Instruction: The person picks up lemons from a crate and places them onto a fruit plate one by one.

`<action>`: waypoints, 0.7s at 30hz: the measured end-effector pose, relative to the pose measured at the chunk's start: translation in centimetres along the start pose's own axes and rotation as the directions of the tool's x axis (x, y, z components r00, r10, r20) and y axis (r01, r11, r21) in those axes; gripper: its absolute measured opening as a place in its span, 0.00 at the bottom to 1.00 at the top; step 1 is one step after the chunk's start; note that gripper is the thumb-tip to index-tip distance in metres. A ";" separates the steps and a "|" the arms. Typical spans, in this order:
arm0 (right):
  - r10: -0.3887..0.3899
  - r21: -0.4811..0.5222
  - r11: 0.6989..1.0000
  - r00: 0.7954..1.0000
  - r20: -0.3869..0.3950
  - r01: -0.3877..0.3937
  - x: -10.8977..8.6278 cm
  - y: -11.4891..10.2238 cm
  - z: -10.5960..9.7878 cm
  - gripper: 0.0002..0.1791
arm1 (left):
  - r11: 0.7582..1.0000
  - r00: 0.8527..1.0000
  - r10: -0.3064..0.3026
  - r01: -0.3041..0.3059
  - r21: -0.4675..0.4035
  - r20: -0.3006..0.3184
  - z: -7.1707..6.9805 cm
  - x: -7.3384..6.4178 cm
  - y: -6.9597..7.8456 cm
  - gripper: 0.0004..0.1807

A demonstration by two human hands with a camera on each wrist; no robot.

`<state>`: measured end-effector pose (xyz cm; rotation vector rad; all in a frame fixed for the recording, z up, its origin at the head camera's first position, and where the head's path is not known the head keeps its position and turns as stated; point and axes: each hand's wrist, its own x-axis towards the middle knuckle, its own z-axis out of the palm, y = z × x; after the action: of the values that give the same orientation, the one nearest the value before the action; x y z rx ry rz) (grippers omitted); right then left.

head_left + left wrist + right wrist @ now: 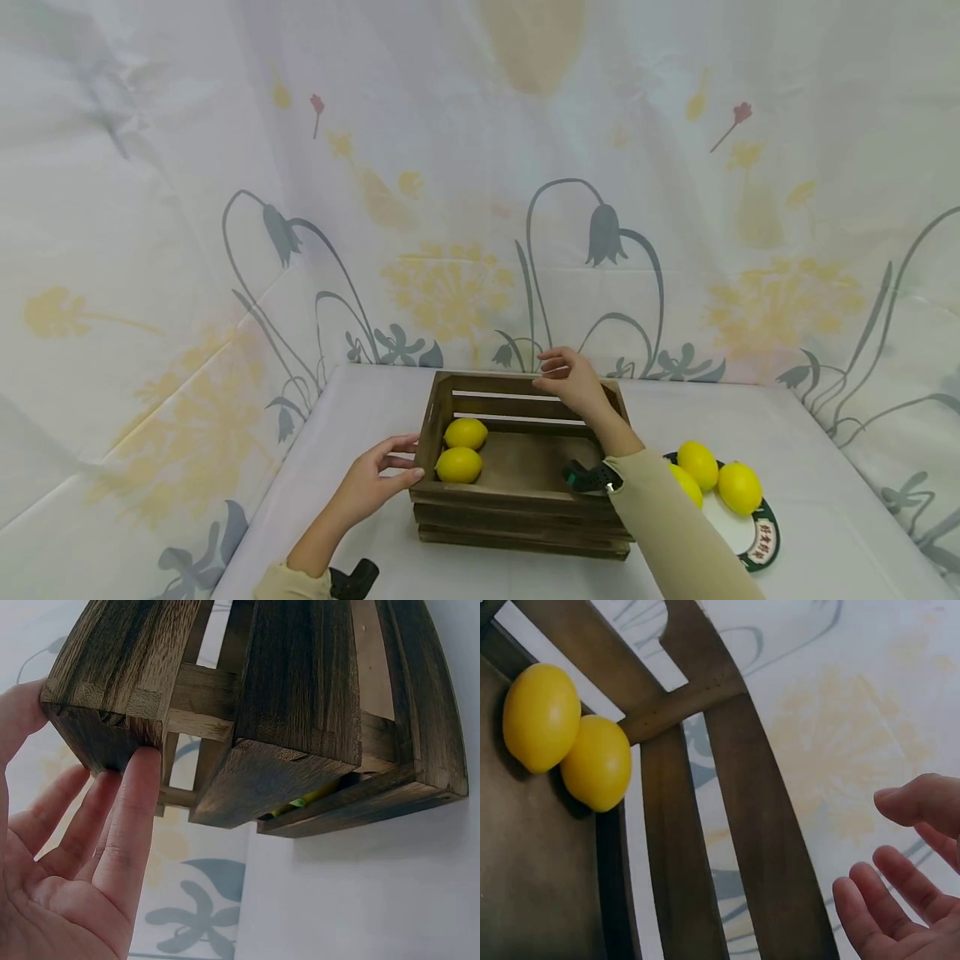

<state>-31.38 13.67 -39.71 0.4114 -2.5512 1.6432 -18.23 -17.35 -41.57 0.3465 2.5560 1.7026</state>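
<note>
A brown slatted wooden crate [525, 504] stands on the white table. Inside it, at the left end, two yellow lemons, a back lemon [466, 433] and a front lemon [459, 465], lie side by side. My left hand [378, 482] touches the crate's left end near the front corner, its fingers fairly straight along the outside, as the left wrist view also shows. Above the crate's back wall, toward the right, hovers my right hand [573, 383]. Its fingers are loosely bent with nothing between them; in the right wrist view the fingers [904, 877] are apart from the wood.
Right of the crate sits a white plate [768, 533] with a dark green patterned rim, partly covered by my right sleeve. Three lemons [740, 489] rest on it. A printed floral cloth [465, 208] hangs behind the table and along its sides.
</note>
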 end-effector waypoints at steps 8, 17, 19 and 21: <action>-0.014 -0.024 1.000 0.993 0.115 0.017 0.9 -0.3 1.7 0.22 | 1.000 1.000 -0.004 0.004 -0.004 0.009 0.0 0.0 0.3 0.26; -0.065 0.036 0.998 0.963 0.260 0.058 1.9 -0.6 3.8 0.21 | 1.000 1.000 -0.006 0.006 -0.006 0.012 -0.1 0.0 0.5 0.25; -0.081 0.054 0.996 0.951 0.299 0.068 2.0 -0.7 4.4 0.21 | 1.000 1.000 -0.008 0.008 -0.004 0.009 -0.1 -0.1 0.5 0.25; -0.090 0.050 0.996 0.937 0.338 0.077 2.0 -0.6 5.0 0.22 | 1.000 1.000 -0.009 0.009 -0.002 0.006 -0.1 -0.1 0.5 0.25</action>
<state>-32.79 8.60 -40.85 0.8655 -2.6927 1.7205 -18.06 -17.30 -41.07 0.3381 2.5473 1.6988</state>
